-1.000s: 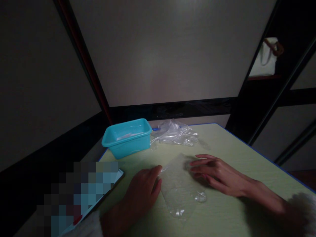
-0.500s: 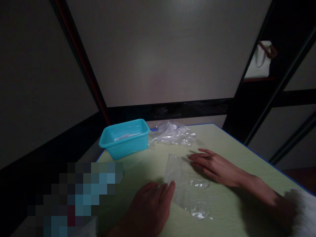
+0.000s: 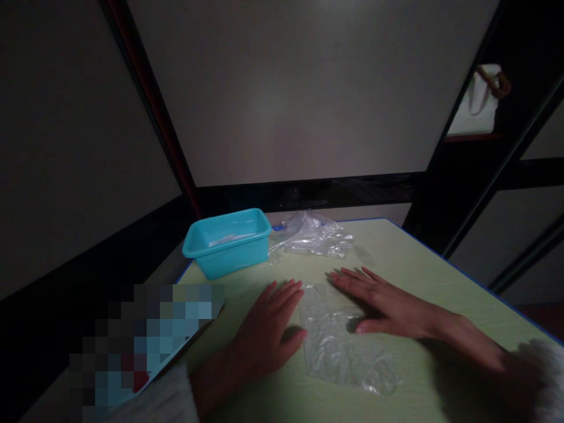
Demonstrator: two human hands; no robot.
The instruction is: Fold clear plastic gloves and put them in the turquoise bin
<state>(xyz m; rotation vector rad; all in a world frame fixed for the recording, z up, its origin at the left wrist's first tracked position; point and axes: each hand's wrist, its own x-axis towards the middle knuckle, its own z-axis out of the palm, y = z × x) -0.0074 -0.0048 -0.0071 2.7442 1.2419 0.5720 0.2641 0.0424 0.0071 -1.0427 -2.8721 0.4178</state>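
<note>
A clear, thin plastic sheet or glove (image 3: 339, 346) lies spread on the pale green table, wrinkled toward its lower right end. My left hand (image 3: 268, 329) is at its left edge, fingers stretched out and thumb apart, holding nothing. Over its upper right part my right hand (image 3: 379, 299) is spread flat, with the thumb near the middle of the plastic; nothing is gripped. Whether the right palm presses on the plastic cannot be made out.
A turquoise basket (image 3: 233, 258) with something whitish inside stands at the table's back left. Beside it lies a crumpled pile of clear plastic (image 3: 315, 235). The green table (image 3: 423, 276) has a blue edge. A white bag (image 3: 478, 106) sits on a shelf at right.
My left hand has opened out and moved from on top of the plastic to its left edge. The right thumb is now spread apart. The plastic looks more wrinkled and has shifted slightly.
</note>
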